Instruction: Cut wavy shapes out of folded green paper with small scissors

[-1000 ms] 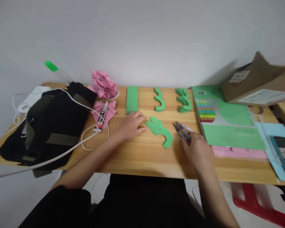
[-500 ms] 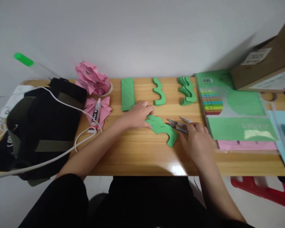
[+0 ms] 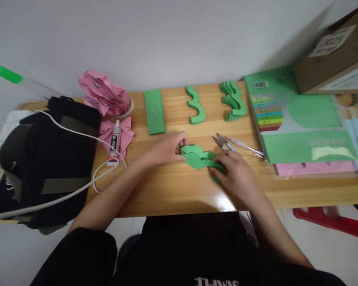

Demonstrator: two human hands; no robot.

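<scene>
A wavy green paper cut-out (image 3: pixel 198 157) lies at the middle of the wooden table (image 3: pixel 173 190). My left hand (image 3: pixel 167 149) pinches its left end, fingers curled on the paper. My right hand (image 3: pixel 234 174) grips its right end, covering that part. A small pair of snips (image 3: pixel 223 142) lies free on the table just beyond my right hand, beside a thin metal tool (image 3: pixel 246 147). Farther back sit a green paper strip (image 3: pixel 154 111), a single wavy green piece (image 3: pixel 195 105) and a stack of wavy green pieces (image 3: pixel 234 101).
A black bag (image 3: pixel 47 159) with a white cable (image 3: pixel 77 186) fills the left side. Pink folded paper flowers (image 3: pixel 103 93) and a glue tube (image 3: pixel 113 143) lie near it. Packs of coloured paper (image 3: pixel 298 127) and a cardboard box (image 3: pixel 334 51) stand at the right. A red stool (image 3: pixel 331 222) shows below.
My right hand has let go of the snips, which now lie on the table, and taken the right end of the green cut-out. My left hand has closed on its left end.
</scene>
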